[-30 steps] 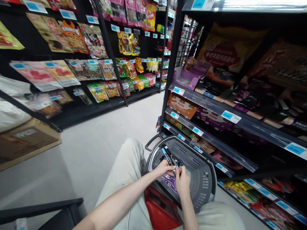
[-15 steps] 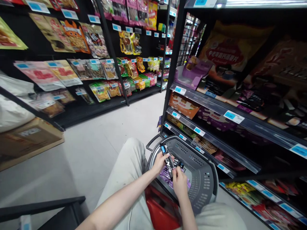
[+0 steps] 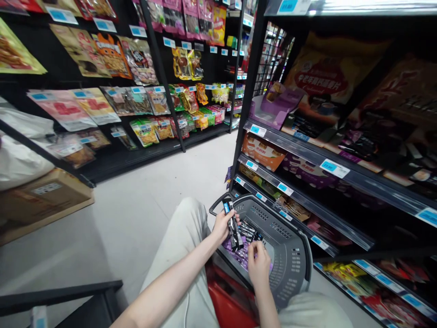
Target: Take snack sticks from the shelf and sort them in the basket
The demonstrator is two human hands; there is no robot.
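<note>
A grey shopping basket [image 3: 290,259] rests against my knees, beside the low shelves on the right. My left hand [image 3: 221,226] is closed round a small bunch of thin black packets with blue ends [image 3: 232,224], held upright above the basket's left rim. My right hand [image 3: 258,266] reaches down into the basket, fingers curled over more black packets [image 3: 248,230] and purple packets [image 3: 239,255]. What its fingertips hold is hidden.
Black shelves [image 3: 307,150] with boxed goods and blue price tags [image 3: 334,167] stand close on the right. Across the pale aisle floor [image 3: 143,200], racks of snack bags [image 3: 146,130] line the left. A cardboard box [image 3: 41,200] sits low left, a red object [image 3: 232,300] under the basket.
My left hand has lifted the bunch of black packets up and leftward out of the basket. My right hand has let go of them and dropped lower into the basket.
</note>
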